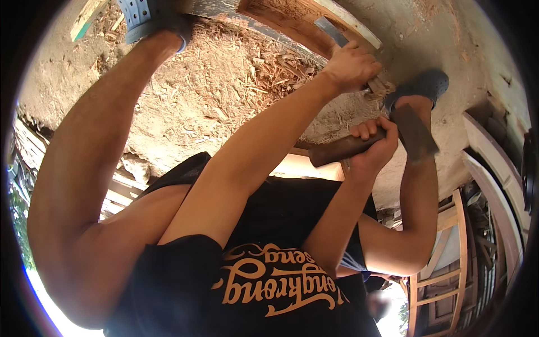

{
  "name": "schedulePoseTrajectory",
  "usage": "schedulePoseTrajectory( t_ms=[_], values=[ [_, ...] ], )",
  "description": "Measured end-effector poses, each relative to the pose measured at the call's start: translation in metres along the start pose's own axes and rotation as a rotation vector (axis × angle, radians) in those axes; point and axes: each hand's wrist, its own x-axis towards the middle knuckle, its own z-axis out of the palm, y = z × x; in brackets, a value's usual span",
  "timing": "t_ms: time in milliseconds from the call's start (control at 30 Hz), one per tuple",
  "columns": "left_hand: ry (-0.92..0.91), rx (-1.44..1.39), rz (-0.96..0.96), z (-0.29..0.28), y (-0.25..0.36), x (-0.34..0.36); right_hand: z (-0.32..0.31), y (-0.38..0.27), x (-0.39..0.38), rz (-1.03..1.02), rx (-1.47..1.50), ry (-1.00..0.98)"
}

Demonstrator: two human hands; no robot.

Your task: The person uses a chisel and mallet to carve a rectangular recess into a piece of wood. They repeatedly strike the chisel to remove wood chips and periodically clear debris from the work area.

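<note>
My left hand [352, 66] is closed around a chisel [330, 30]. Its flat metal blade points at a reddish-brown wooden workpiece [281, 21], and the frayed butt of its handle sticks out on the other side of the fist. In my right hand [377, 145] is a mallet [415, 133], gripped by its thick dark handle. The mallet's dark, blocky head is slightly blurred and stands apart from the chisel's butt, between the hand and my shin. Whether the blade's edge touches the wood is hard to make out.
Wood chips [278, 76] litter the dirt floor between my legs. My feet wear blue clogs [135, 19], one on each side. A wooden ladder-like frame [461, 253] and curved boards [494, 185] stand at the right. Beneath my right arm lies a pale wooden piece [309, 167].
</note>
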Motion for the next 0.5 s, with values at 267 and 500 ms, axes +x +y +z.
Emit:
schedulePoseTrajectory(
  t_ms=[267,500],
  values=[
    [0.135,-0.239,-0.028,-0.015,0.018,0.025,0.013,-0.006,-0.039,-0.088,0.027,-0.046],
    [0.195,-0.336,-0.015,-0.015,0.017,0.019,-0.018,0.015,-0.088,-0.02,-0.259,-0.038]
  ],
)
